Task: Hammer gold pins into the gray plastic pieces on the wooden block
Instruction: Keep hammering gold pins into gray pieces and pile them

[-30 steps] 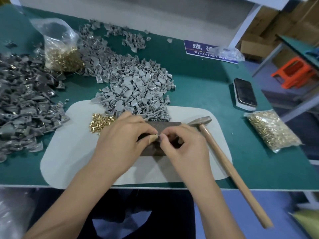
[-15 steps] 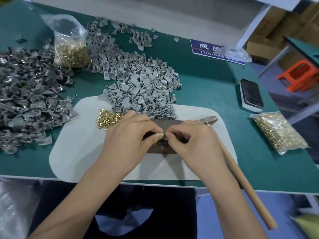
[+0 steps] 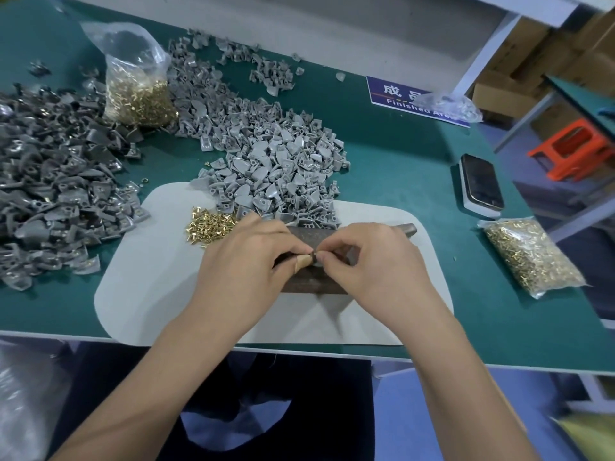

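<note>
Hands (image 3: 314, 261) pinching gray piece (image 3: 315, 265) — over wooden block (image 3: 311, 281)

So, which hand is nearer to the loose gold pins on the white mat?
Left. The left hand is just beside the loose gold pins; the right hand is farther right, over the wooden block.

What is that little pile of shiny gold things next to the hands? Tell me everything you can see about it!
The gold pins are a small loose heap of tiny shiny pieces that look like brass, jumbled every which way. The heap lies on the pale mat, at its far left part, just below the light gray plastic pieces and beside the left hand. The hand looks very near the heap; whether they touch, I cannot tell.
</note>
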`<state>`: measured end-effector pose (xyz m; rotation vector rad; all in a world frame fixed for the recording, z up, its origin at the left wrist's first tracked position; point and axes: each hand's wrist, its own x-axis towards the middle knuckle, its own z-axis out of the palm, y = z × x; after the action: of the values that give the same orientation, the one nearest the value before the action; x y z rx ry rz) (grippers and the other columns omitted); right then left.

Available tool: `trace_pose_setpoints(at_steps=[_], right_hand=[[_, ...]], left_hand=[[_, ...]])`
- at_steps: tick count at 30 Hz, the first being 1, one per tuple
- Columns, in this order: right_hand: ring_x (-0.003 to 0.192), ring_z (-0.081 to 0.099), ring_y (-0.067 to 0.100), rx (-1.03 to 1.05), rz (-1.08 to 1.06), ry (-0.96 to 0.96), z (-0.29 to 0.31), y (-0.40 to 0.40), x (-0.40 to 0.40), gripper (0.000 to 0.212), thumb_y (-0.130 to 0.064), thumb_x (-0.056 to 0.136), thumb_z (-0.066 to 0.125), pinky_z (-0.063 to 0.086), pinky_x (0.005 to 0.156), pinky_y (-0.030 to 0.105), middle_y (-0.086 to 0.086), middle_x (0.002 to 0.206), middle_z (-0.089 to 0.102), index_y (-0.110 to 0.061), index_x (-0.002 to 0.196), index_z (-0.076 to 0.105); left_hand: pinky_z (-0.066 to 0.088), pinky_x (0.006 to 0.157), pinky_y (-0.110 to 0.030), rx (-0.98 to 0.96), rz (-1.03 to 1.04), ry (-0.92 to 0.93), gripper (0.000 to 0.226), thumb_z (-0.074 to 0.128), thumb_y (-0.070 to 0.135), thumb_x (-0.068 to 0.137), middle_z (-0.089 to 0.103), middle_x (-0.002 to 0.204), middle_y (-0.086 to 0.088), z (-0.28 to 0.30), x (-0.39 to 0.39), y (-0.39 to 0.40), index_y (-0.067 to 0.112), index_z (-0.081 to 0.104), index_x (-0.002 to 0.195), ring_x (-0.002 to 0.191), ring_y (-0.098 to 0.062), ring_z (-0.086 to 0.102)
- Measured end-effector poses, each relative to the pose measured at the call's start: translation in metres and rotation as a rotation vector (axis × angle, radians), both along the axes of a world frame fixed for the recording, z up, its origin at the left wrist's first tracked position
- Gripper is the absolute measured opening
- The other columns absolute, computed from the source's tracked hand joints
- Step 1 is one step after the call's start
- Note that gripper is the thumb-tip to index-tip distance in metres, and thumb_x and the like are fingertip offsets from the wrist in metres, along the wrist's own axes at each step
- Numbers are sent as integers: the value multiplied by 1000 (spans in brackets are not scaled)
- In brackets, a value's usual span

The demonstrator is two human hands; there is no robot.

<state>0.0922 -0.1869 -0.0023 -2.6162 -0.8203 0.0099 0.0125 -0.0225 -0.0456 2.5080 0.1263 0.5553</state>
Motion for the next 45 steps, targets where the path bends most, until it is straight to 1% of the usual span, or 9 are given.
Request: trace_pose_setpoints(at_steps=[3,10,14,17,21,24,30,37,45], right_hand=[[76,58,3,122,-19,134,-5,-2,-1,5,-31,82,75,44,63,24,-17,75,66,-34,80,74],[67,51,5,225,18,135,1,-3,-3,13,-11,81,78,35,61,12,-14,64,53,-22,76,77],[66,46,9,123,60,52,7,1,-10,11,-11,85,74,34,61,15,-10,64,48,-18,77,75],[74,45,11,-17,110,-22,14,6,-13,9,-14,90,68,30,64,22,-7,76,51,-17,82,72],[92,55,21,-219,121,-79,20,17,-16,9,-16,94,59,44,76,33,-1,93,56,-18,92,68],[95,56,24,-238,125,-59,22,20,-16,8,-14,93,59,45,78,33,1,96,58,-18,93,67],[83,54,22,-129,128,60,25,13,-4,15,-15,92,64,31,69,29,3,85,65,-16,87,77],[71,47,18,-35,135,40,17,8,-5,15,-11,90,66,23,63,27,-1,73,53,-14,80,75],[66,48,11,115,133,158,6,-3,2,14,-12,89,71,33,61,17,-3,69,59,-20,78,76]], left_hand=[[29,59,-15,-4,-9,13,8,73,46,85,61,85,22,2,0,1,40,75,91,87,-7,47],[33,60,-27,36,-4,29,9,71,46,86,61,87,21,5,2,-1,38,74,90,91,-8,47],[31,59,-27,45,-8,33,8,72,45,86,60,87,22,4,2,-1,38,74,91,90,-7,46],[28,57,-26,60,-11,32,6,73,41,86,61,87,20,4,2,-1,37,73,92,89,-9,48],[32,57,-27,92,-14,39,10,72,36,87,62,90,18,4,3,0,39,73,96,89,-12,48],[37,56,-29,95,-13,41,11,73,34,88,62,91,18,3,2,-1,40,73,97,89,-13,49],[32,56,-26,96,-3,31,9,75,36,86,59,86,20,2,3,-1,39,73,93,88,-11,48],[40,56,-28,78,-10,12,7,72,37,86,60,86,20,0,3,-1,39,73,93,87,-11,49],[46,59,-31,28,-1,-8,12,68,47,87,62,86,21,-2,1,-1,40,75,92,87,-10,52]])
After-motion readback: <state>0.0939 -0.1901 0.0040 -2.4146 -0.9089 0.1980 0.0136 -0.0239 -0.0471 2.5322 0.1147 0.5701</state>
